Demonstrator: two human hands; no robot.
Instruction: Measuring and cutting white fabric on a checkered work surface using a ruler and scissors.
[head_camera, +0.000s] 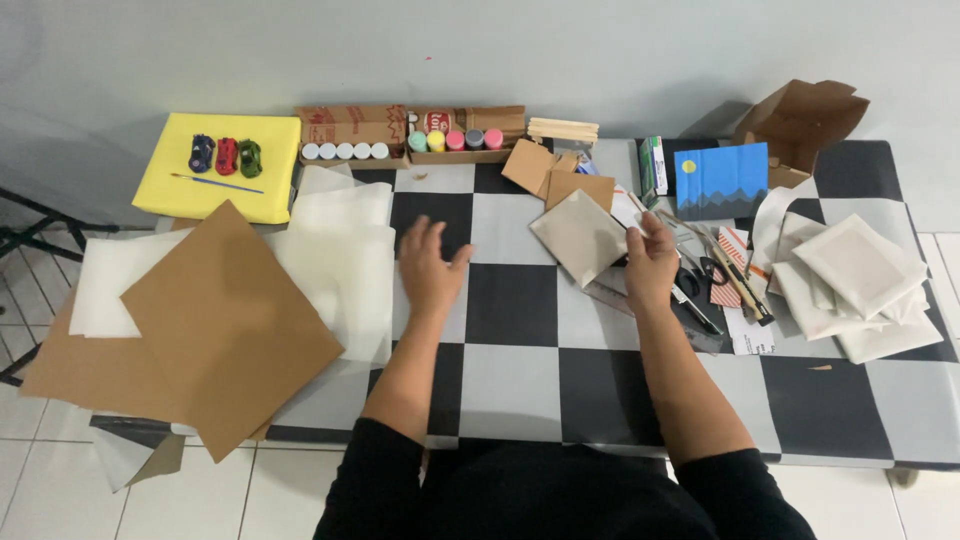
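Presently left hand hovers, fingers spread, over black-and-white checkered tabletop (nothing held); right hand pinches edge of small square beige canvas panel.

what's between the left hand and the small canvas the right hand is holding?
Head view: only bare checkered tabletop lies between the left hand and the small canvas pinched by the right hand.

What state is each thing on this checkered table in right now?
Left hand: open, empty, above the table.
Right hand: holding the small blank canvas by its edge.
Paint pots: capped, in a row.
Cardboard box: open.
Scissors: lying flat.
Brown cardboard sheet: flat, overhanging the table edge.
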